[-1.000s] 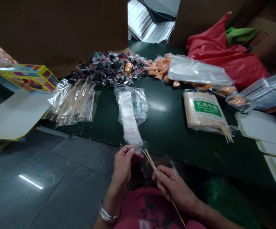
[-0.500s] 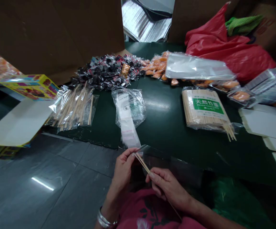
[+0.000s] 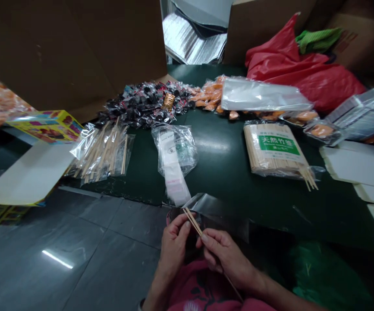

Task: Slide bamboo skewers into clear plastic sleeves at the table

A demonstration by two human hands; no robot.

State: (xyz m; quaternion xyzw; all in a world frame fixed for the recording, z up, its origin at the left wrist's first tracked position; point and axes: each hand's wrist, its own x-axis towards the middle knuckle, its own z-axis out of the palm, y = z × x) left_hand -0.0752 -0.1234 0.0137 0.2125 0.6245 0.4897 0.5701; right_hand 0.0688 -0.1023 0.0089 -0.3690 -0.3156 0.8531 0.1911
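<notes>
My right hand [image 3: 224, 250] is closed round a few thin bamboo sticks [image 3: 193, 222], whose tips point up and to the left. Beside those tips, my left hand [image 3: 175, 237] pinches a clear plastic sleeve [image 3: 219, 209] that spreads to the right behind the sticks. Both hands are just off the near edge of the dark green table. Beyond them lies a clear bag with a white strip [image 3: 174, 151]. A pack of bamboo sticks with a green label [image 3: 271, 149] is further right, with several sticks poking out of its near corner.
Bagged sticks [image 3: 101, 153] lie at the left of the table [image 3: 219, 151]. Black wrapped pieces [image 3: 138, 103], orange ones [image 3: 209, 95], clear sleeves [image 3: 264, 96] and a red bag [image 3: 303, 73] line the back. White cards [image 3: 355, 164] are at right, a yellow box [image 3: 49, 125] at left.
My left hand has come slightly down and right, away from the stick tips, which now show more fully. The view has shifted a little. My right hand still holds the sticks.
</notes>
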